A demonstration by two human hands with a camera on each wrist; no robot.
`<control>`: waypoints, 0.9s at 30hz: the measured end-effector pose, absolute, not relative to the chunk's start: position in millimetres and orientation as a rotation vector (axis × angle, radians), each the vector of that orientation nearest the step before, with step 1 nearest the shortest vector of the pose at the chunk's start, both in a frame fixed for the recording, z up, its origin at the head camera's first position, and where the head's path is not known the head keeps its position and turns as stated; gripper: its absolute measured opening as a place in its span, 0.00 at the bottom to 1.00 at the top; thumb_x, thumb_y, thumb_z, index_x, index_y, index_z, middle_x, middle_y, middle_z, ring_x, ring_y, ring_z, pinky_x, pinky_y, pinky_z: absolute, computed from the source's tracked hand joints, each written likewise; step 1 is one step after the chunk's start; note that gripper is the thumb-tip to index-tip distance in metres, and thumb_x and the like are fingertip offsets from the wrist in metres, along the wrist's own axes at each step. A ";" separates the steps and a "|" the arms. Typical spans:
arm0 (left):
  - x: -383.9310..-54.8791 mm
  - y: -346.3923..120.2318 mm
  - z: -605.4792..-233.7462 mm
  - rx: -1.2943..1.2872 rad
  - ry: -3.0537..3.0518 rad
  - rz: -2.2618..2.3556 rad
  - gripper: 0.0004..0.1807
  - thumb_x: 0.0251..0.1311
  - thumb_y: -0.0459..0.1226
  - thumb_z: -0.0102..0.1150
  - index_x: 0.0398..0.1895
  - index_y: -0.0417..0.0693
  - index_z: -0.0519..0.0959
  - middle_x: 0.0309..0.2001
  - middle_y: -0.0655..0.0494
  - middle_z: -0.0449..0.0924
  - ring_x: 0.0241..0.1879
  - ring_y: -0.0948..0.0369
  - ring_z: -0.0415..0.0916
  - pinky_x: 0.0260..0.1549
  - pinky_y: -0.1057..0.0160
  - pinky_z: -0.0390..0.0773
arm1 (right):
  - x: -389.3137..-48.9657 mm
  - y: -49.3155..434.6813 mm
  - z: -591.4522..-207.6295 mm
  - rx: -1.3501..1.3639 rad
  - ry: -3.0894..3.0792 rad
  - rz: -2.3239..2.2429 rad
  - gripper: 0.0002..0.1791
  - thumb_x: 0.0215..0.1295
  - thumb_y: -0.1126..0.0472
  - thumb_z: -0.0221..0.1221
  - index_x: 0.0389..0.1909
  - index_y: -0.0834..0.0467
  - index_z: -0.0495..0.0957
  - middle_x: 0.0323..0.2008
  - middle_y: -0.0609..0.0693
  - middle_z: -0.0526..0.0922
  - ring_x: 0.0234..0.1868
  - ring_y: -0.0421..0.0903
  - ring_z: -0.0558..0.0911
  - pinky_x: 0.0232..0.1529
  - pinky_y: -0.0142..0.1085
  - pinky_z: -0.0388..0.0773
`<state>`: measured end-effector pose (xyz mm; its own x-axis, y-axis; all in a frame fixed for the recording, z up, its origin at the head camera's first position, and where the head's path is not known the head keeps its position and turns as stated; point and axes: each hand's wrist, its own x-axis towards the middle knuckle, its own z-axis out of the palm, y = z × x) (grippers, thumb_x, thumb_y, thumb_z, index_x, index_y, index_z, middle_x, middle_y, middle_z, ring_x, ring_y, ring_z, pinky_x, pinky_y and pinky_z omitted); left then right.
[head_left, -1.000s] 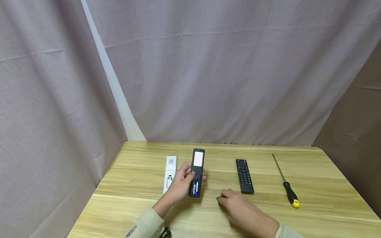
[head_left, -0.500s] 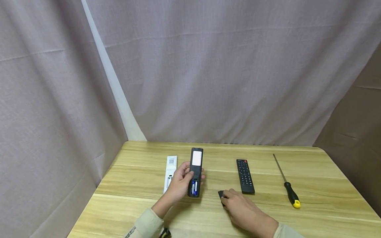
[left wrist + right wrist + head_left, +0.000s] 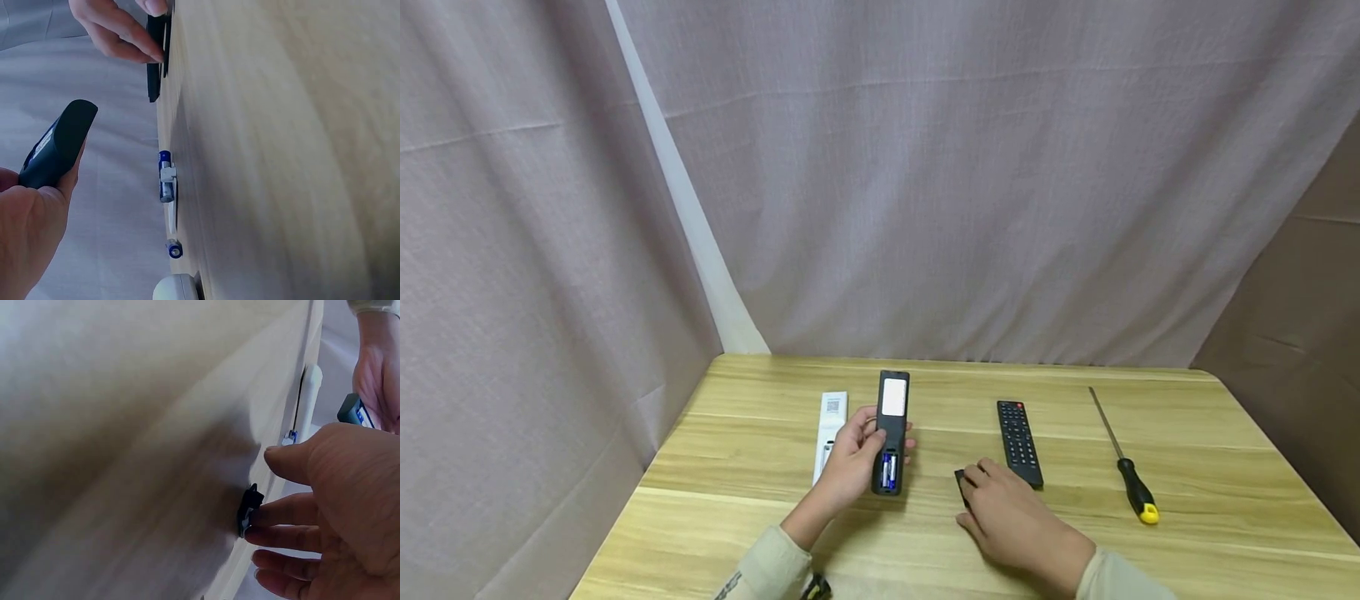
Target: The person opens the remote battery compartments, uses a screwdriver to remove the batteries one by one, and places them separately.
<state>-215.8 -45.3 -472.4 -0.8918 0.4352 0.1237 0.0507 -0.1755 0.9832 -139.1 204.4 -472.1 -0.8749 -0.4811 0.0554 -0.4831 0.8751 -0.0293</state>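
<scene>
My left hand [image 3: 848, 462] holds a black remote control [image 3: 892, 432] above the table, its back turned up. The remote's battery compartment is uncovered, and two blue-and-silver batteries [image 3: 889, 472] sit side by side in it. A white label [image 3: 893, 397] covers its upper end. Near the table my right hand [image 3: 1011, 518] touches a small black battery cover [image 3: 249, 509] with its fingertips, the thumb spread away from it. Most of that cover is hidden under the fingers in the head view.
A second black remote [image 3: 1017, 433] lies buttons up beyond my right hand. Further right is a screwdriver [image 3: 1133, 486]. Behind my left hand lies a white remote [image 3: 831, 417]. Blue batteries [image 3: 166, 178] show low in the left wrist view. A black-and-yellow object [image 3: 817, 587] sits by my left sleeve.
My right hand has lowered the small cover from an edge-on pinch toward the table, and its thumb has come away. The left hand and its remote have shifted slightly left.
</scene>
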 end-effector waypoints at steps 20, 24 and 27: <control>-221.6 -50.0 -469.9 0.530 1.866 2.142 0.19 0.82 0.28 0.35 0.71 0.35 0.65 0.66 0.31 0.80 0.61 0.28 0.81 0.56 0.33 0.86 | -167.2 212.3 -472.5 0.615 -2.986 0.027 0.25 0.71 0.49 0.67 0.51 0.70 0.85 0.50 0.59 0.84 0.56 0.59 0.79 0.58 0.55 0.78; -222.2 -49.0 -470.3 0.539 1.880 2.132 0.19 0.82 0.28 0.35 0.70 0.35 0.66 0.66 0.30 0.80 0.61 0.29 0.81 0.56 0.35 0.87 | -167.5 213.1 -472.0 0.580 -3.001 0.068 0.27 0.72 0.48 0.67 0.54 0.70 0.84 0.53 0.61 0.85 0.60 0.60 0.79 0.63 0.57 0.77; -222.6 -48.3 -470.1 0.547 1.867 2.134 0.19 0.82 0.28 0.36 0.70 0.35 0.66 0.67 0.29 0.79 0.62 0.28 0.80 0.56 0.35 0.86 | -166.1 215.9 -468.9 0.533 -2.977 0.090 0.27 0.72 0.48 0.67 0.54 0.70 0.85 0.54 0.61 0.85 0.62 0.61 0.79 0.67 0.59 0.77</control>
